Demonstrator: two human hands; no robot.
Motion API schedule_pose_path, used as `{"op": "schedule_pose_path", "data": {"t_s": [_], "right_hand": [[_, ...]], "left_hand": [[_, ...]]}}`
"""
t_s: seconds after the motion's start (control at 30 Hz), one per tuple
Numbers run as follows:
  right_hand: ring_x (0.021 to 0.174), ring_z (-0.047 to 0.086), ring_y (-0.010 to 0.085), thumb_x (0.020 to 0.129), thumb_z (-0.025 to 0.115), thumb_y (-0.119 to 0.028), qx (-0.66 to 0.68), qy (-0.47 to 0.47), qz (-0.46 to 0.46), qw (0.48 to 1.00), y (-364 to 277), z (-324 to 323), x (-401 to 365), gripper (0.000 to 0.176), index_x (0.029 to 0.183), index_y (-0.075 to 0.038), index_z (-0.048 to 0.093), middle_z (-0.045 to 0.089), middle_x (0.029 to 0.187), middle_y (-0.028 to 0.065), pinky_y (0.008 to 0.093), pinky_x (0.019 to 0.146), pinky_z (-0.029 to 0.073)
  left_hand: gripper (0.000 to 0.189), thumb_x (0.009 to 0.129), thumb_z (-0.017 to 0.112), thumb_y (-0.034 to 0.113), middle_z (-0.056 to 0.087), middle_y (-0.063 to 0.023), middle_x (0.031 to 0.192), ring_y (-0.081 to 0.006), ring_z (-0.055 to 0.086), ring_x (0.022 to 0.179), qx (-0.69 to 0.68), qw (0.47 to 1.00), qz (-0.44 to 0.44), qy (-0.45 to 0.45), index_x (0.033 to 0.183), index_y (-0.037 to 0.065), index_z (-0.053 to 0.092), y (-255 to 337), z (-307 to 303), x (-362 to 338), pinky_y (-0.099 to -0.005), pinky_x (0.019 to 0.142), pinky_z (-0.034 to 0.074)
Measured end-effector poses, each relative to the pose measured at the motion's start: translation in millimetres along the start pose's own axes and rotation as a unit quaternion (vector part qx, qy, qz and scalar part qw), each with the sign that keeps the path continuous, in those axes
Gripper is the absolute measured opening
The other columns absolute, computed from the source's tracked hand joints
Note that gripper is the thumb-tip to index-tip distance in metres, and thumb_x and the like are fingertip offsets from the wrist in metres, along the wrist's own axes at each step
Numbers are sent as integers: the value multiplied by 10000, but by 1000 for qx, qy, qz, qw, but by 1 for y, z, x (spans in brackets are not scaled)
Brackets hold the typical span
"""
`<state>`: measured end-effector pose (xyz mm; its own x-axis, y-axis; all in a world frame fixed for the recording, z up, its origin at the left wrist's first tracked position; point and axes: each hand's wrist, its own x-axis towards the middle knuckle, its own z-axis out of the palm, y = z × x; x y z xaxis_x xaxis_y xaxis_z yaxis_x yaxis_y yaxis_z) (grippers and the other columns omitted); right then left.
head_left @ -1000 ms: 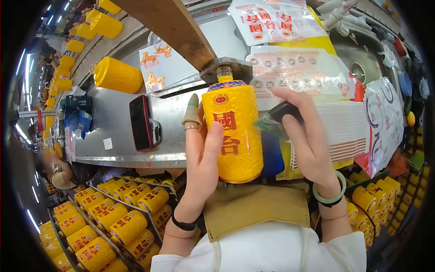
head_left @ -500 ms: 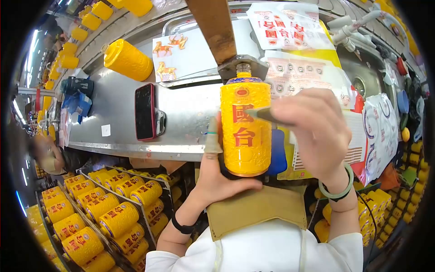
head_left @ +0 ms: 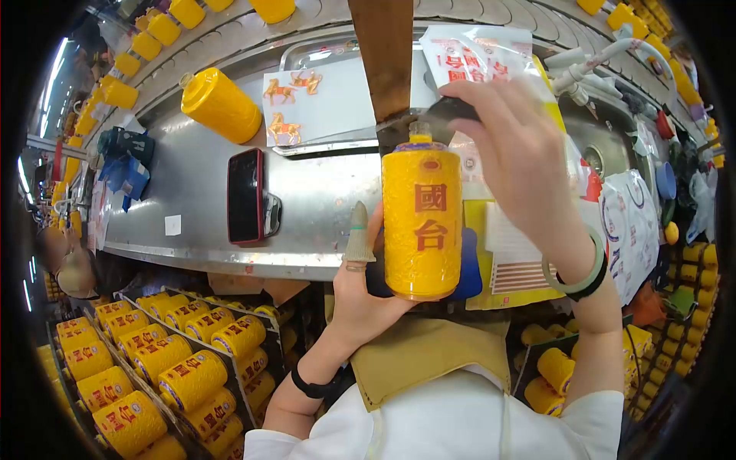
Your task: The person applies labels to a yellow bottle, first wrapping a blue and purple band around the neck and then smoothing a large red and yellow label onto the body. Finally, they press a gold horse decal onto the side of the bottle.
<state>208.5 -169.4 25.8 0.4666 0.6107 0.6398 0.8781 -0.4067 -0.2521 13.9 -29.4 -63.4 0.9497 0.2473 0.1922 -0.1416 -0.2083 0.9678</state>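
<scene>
A yellow embossed bottle (head_left: 422,264) with red characters and a clear glass neck stands out in front of my chest. My left hand (head_left: 366,303) is closed around its lower left side, with some of the fingers hidden behind it. A pale finger cot (head_left: 359,236) covers one finger of that hand. Between the fingers of my right hand (head_left: 517,146) is a dark flat piece (head_left: 452,112), perhaps a scraper, up beside the bottle neck. Printed transfer sheets (head_left: 479,57) with red characters lie beyond that hand.
On the steel bench (head_left: 307,184) lie a phone (head_left: 245,195), another yellow bottle (head_left: 222,106) and a sheet with gold horse figures (head_left: 285,130). A brown upright bar (head_left: 383,57) rises behind the bottle. Racks of yellow bottles (head_left: 126,422) stand low left; a faucet (head_left: 594,65) is right.
My right hand has moved up from the bottle's front to beside its neck, taking the dark piece along. My left hand keeps its hold on the bottle. The view has shifted slightly.
</scene>
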Motion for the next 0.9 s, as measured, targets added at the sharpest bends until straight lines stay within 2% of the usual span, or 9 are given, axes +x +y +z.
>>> {"op": "schedule_pose_path", "data": {"t_s": [0.17,0.23,0.37,0.43,0.47,0.53,0.77,0.87,0.9], "right_hand": [[884,649,297,805,742,59,-17,37,-69,997,3,-15,-9,319,1102,-47,699,714,991,109,360,800,528],[841,642,269,772,759,20,82,77,25,993,-1,-15,-23,276,1033,-56,714,707,942,66,364,752,509],[880,686,227,859,722,73,118,98,143,978,-6,-22,-51,282,1125,-4,672,705,985,106,313,782,543],[895,692,205,895,709,62,110,84,165,976,-6,-26,-63,276,1158,1,655,699,1008,105,297,809,546],[894,690,204,895,711,59,136,90,191,968,-6,-25,-67,276,1159,3,654,696,1011,106,298,811,544],[894,688,202,895,713,57,160,96,217,958,-7,-25,-74,277,1160,5,652,694,1014,107,299,812,542],[911,679,210,896,695,67,175,75,211,959,-13,-26,-77,261,1148,11,658,686,1020,120,299,831,532],[956,664,197,901,682,70,221,49,226,947,-14,-25,-77,284,1174,6,641,679,1055,118,294,855,522],[983,651,181,907,676,69,265,19,257,929,-14,-25,-78,316,1210,1,617,676,1081,110,290,867,515]], "left_hand": [[1280,706,947,45,464,-213,1554,-284,578,1329,7,999,2,-37,1642,-11,75,-3,-4,-3,-404,1098,490],[1270,719,938,46,460,-215,1546,-286,554,1355,22,999,1,-47,1642,-9,68,-10,-8,-3,-412,1104,482],[1274,717,951,83,434,-210,1536,-272,539,1357,52,996,-28,-69,1638,-14,75,8,-10,7,-410,1101,481],[1134,696,972,162,406,-212,1520,-316,508,1354,187,978,77,-45,1610,55,309,27,-7,16,-434,1081,479],[1134,696,972,162,406,-212,1520,-316,508,1354,187,978,76,-47,1610,55,309,28,-7,16,-434,1081,479],[778,684,942,306,348,-191,1556,-416,432,1313,327,931,147,-69,1400,209,653,30,-7,17,-479,1050,454],[608,710,914,257,366,-178,1547,-421,421,1346,392,901,174,-66,1288,278,726,29,-1,14,-486,1057,460],[562,714,919,264,331,-203,1575,-437,397,1386,400,891,201,-72,1249,255,747,26,-2,9,-493,1098,427],[655,722,931,277,295,-222,1594,-435,378,1427,323,928,168,-81,1321,176,689,27,-4,7,-503,1137,397]]}}
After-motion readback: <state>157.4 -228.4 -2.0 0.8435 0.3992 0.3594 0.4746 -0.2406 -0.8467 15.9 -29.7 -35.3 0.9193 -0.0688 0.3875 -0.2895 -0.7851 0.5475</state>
